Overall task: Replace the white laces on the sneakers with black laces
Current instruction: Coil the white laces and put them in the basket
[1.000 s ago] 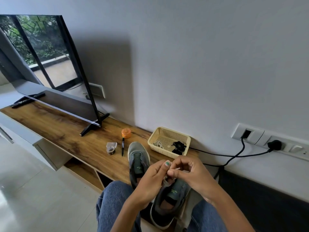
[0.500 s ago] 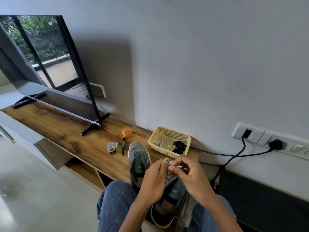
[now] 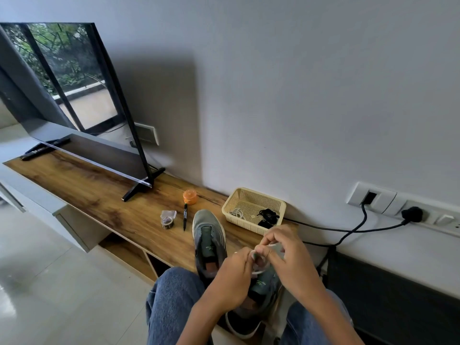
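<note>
Hands met above the near sneaker point(image 3: 263, 290), left hand point(image 3: 234, 275) and right hand point(image 3: 286, 255) both pinching a coiled white lace point(image 3: 258, 268).

Both hands, the left hand point(image 3: 232, 275) and the right hand point(image 3: 286, 260), sit bunched over the near sneaker point(image 3: 258, 295), blocking access from above. At eleven o'clock the far sneaker point(image 3: 208, 235) stands on the wooden shelf point(image 3: 99, 195); at twelve the basket point(image 3: 254, 210) fills the way to the wall. A pen point(image 3: 185, 216), tape roll point(image 3: 167, 221) and orange tub point(image 3: 190, 197) lie at ten o'clock; bare wood beyond them reaches the television stand point(image 3: 139, 188). Cables point(image 3: 348, 232) at two o'clock possibly touch the shelf end.
</note>
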`<state>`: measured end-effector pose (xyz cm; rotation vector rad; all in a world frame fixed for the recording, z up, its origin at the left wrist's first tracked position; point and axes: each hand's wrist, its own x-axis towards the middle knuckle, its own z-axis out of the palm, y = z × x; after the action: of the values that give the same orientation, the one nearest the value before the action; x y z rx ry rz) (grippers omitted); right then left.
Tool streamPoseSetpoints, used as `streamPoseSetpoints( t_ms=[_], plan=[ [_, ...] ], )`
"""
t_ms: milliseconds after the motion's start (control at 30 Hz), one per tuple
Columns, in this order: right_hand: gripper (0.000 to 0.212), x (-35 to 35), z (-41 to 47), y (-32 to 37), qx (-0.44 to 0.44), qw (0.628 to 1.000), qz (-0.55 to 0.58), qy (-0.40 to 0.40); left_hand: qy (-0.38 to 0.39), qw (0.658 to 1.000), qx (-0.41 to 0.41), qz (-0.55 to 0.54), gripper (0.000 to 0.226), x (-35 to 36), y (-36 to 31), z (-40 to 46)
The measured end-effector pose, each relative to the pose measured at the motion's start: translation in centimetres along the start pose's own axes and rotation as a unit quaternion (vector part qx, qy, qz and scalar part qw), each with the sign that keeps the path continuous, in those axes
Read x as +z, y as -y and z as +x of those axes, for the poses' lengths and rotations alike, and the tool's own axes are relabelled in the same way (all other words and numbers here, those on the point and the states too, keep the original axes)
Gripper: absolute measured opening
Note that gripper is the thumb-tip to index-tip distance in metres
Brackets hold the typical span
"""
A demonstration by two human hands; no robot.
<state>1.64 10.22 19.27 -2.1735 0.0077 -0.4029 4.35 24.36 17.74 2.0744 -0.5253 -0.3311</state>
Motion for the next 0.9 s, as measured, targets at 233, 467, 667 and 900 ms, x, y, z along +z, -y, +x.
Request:
streamPoseSetpoints(
  t_ms=[233,467,667,900],
  plan=[
    [0.011,-0.9,1.0,0.7,0.067,0.994,0.082,0.026,0.115,0.991,0.027,-0.058,0.028,-0.4,0.0,0.0],
    [0.003,-0.6,0.8,0.7,0.239,0.939,0.242,0.055,0.047,0.99,0.057,-0.123,0.026,-0.6,-0.6,0.0],
    [0.007,-0.8,-0.2,0.9,0.232,0.931,0.263,0.098,0.038,0.992,0.034,-0.116,0.028,-0.7,0.2,0.2],
    [0.009,-1.3,-0.4,0.2,0.259,0.91,0.304,0.109,-0.026,0.999,-0.003,-0.036,0.03,-0.7,1.1,0.4]
  ],
)
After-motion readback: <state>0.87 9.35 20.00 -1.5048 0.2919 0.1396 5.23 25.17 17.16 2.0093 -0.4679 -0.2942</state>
